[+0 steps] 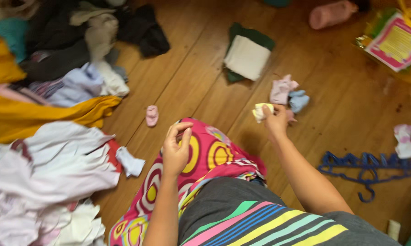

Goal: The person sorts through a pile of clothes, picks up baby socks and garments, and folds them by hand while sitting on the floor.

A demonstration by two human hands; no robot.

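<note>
My right hand (276,121) has its grip closed on a small rolled yellowish sock (263,111) just beside the little pile of socks (287,94) on the floor (337,86), so I should lower it gently onto them, while my left hand (176,149) hovers, fingers loosely curled on nothing.

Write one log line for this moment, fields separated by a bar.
right hand: holds rolled pale sock | left hand: empty, over pink circle cloth | near: small sock pile, blue hanger
</note>
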